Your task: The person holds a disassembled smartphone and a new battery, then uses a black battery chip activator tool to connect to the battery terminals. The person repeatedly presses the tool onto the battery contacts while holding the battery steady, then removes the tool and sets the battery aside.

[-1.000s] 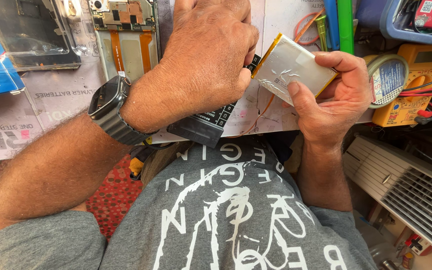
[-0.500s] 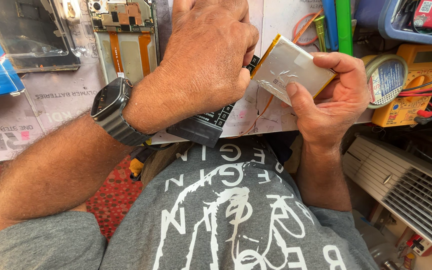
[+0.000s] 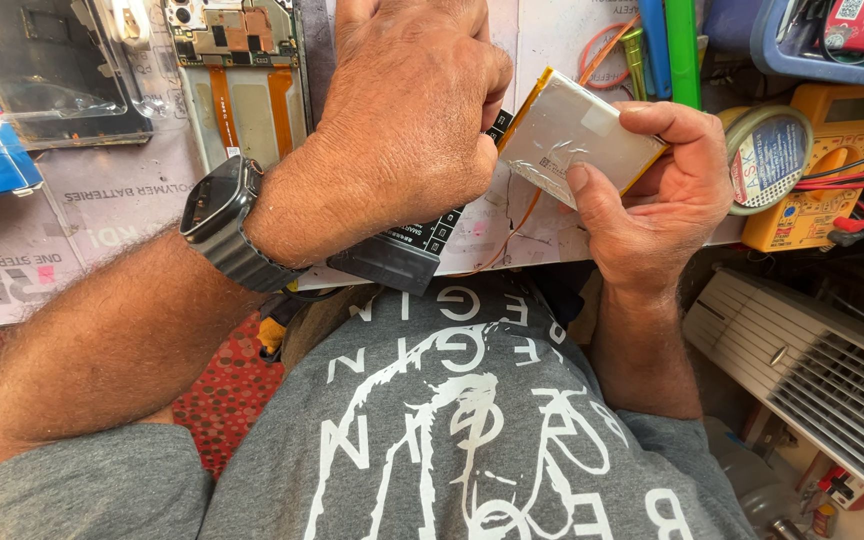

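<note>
While the opened phone (image 3: 242, 85) is lying untouched at the left of the bench (image 3: 102, 190), the left hand (image 3: 412, 110), curled tight, is still pinching at the near edge of the silver pouch battery (image 3: 577, 135), which the right hand (image 3: 667, 190) keeps gripping, barely shifted, above the bench.

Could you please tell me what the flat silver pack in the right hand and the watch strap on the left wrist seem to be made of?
Silver pack: apparently metal foil pouch, matt and creased, with amber film along its edges. Watch strap: dull grey, probably rubber or woven fabric; too blurred to tell.
</note>
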